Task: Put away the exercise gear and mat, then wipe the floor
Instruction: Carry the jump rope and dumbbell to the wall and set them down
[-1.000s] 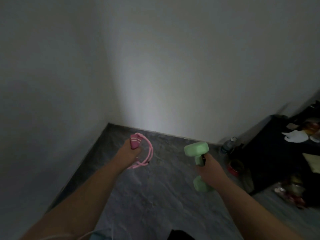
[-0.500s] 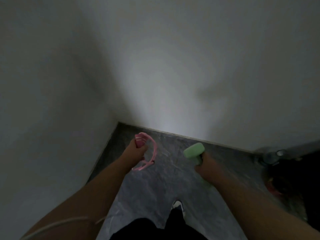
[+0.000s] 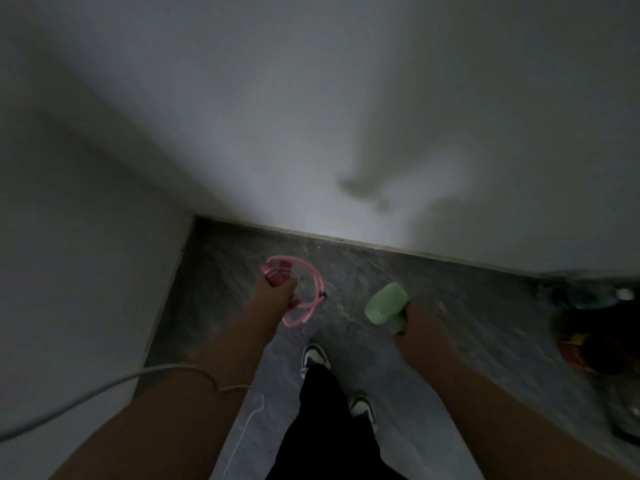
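My left hand (image 3: 272, 299) grips the handles of a pink skipping rope (image 3: 311, 289), whose cord loops out to the right of the fist. My right hand (image 3: 420, 329) is closed around the bar of a pale green dumbbell (image 3: 386, 303); one end sticks out up and left of the fist, the other end is hidden. Both hands hang over the grey marbled floor (image 3: 467, 317), close to the corner of two white walls. The picture is dim and blurred.
White walls meet at the corner (image 3: 194, 216), left and ahead. My feet in dark-and-white shoes (image 3: 313, 355) stand just behind the hands. A white cable (image 3: 104, 386) crosses my left forearm. Dark clutter with a bottle (image 3: 595, 296) sits at the right edge.
I have stepped closer to the corner and looked further down; my legs and shoes came into view. Both hands keep their grip on the rope and dumbbell.
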